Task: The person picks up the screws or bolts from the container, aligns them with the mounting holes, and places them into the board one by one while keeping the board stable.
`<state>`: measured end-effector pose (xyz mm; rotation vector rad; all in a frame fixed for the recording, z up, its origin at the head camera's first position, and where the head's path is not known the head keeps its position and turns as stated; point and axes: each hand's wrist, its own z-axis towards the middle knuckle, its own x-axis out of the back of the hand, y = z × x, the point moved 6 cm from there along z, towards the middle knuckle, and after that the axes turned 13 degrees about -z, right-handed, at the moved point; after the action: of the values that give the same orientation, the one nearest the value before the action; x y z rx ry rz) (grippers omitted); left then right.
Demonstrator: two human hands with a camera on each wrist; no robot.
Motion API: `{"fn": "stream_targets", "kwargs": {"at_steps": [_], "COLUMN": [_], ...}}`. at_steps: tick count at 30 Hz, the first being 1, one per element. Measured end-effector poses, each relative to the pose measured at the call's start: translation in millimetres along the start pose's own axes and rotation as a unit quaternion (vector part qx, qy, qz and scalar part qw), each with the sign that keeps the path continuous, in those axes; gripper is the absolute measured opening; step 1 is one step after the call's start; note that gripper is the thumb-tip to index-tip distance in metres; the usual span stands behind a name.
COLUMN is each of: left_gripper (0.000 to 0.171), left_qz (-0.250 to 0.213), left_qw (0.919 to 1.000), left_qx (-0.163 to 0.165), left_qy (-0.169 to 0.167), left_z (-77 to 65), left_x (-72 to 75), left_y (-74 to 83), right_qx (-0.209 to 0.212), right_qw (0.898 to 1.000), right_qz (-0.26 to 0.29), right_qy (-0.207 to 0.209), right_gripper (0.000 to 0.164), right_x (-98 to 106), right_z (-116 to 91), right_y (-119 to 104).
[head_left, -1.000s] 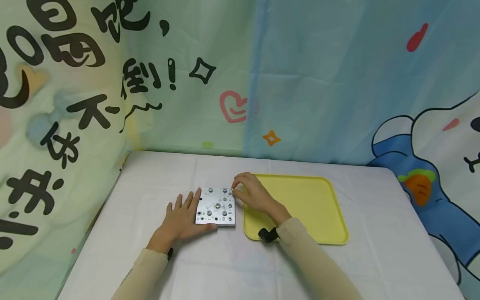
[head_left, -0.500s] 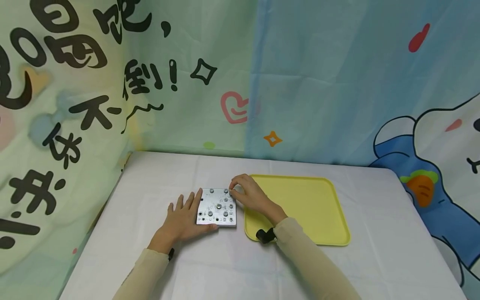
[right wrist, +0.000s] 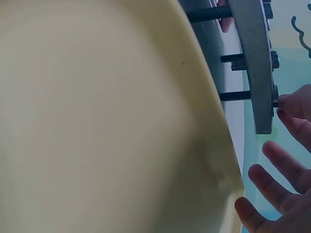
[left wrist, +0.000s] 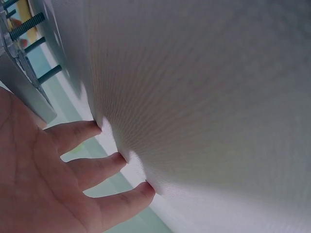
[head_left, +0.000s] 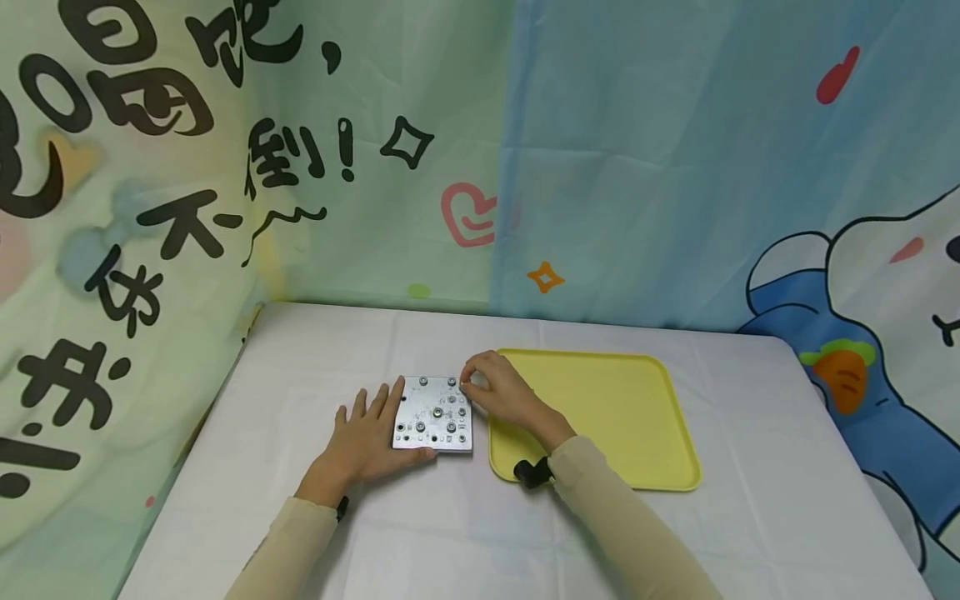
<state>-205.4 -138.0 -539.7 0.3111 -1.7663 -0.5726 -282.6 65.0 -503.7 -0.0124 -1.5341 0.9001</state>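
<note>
A silver metal plate (head_left: 412, 406), set with several bolts, stands over the white table, its threaded shanks (left wrist: 29, 25) pointing down underneath. My left hand (head_left: 367, 443) steadies it at the near left corner, index finger along the left edge and thumb along the near edge. The left wrist view shows that hand's other fingers (left wrist: 119, 206) straight, their tips on the cloth. At the far right corner my right hand (head_left: 508, 390) pinches a bolt (right wrist: 235, 96) at its head between thumb and index finger. The remaining right fingers (right wrist: 269, 189) are spread beside the plate.
A yellow tray (head_left: 600, 417) lies just right of the plate, under my right wrist and forearm. White cloth (head_left: 465, 533) covers the table. Printed fabric curtains (head_left: 637, 167) stand behind the table and along its left side.
My right fingertips shift slightly at the bolt. The left hand and the plate keep their places against each other, and the head view has moved a little.
</note>
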Motion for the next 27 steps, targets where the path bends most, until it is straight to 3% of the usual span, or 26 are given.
{"fn": "stream_targets", "kwargs": {"at_steps": [10, 19, 27], "left_gripper": [0.125, 0.125, 0.124], "left_qz": [-0.002, -0.008, -0.012], "left_qw": [1.0, 1.0, 0.9999], "left_qx": [0.0, 0.001, 0.004], "left_qy": [0.001, -0.001, 0.002], "left_z": [-0.6, -1.3, -2.1], "left_x": [0.3, -0.4, -0.9], "left_y": [1.2, 1.9, 3.2], "right_qx": [0.002, -0.03, -0.062], "right_qw": [0.999, 0.998, 0.994], "right_qz": [-0.042, -0.046, -0.083], "right_qy": [0.004, 0.032, 0.016], "right_gripper": [0.005, 0.005, 0.01], "right_x": [12, 48, 57], "right_z": [-9, -30, -47], "right_y": [11, 47, 71]}}
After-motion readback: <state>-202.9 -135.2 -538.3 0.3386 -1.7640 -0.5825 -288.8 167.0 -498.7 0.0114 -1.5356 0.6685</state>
